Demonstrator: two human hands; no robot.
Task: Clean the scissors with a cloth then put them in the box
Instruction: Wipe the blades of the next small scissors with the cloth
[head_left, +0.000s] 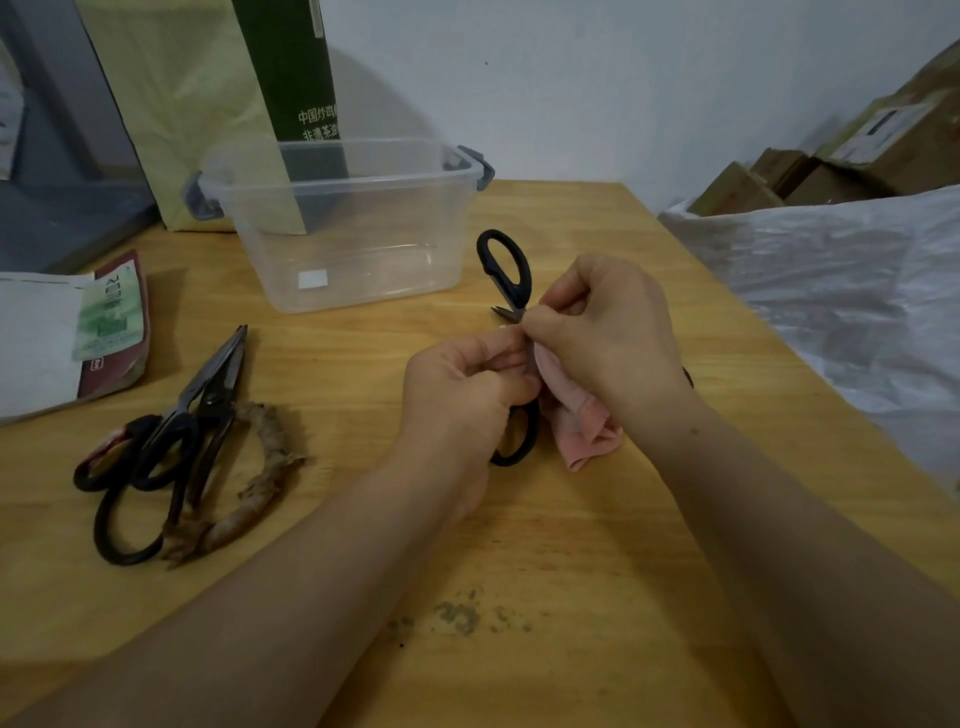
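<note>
The wooden table (597, 530) bears a clear box (395, 234) just beyond the fingers (553, 312) and to their left, old scissors (208, 395) heaped well left of them (one pair's handle in frayed wrapping), packets (111, 322) farther left, and a green bag (192, 104) behind the box.

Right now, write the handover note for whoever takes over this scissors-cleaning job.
Left hand grips the black-handled scissors by the lower handle.
Right hand pinches the pink cloth against the blades.
Clear box stands on the table beyond the hands, with no scissors inside.
Other scissors lie piled at the table's left.
Done: nothing boxed yet.
Left: finish wiping this pair, box it, then likely wipe and box the pile.
</note>
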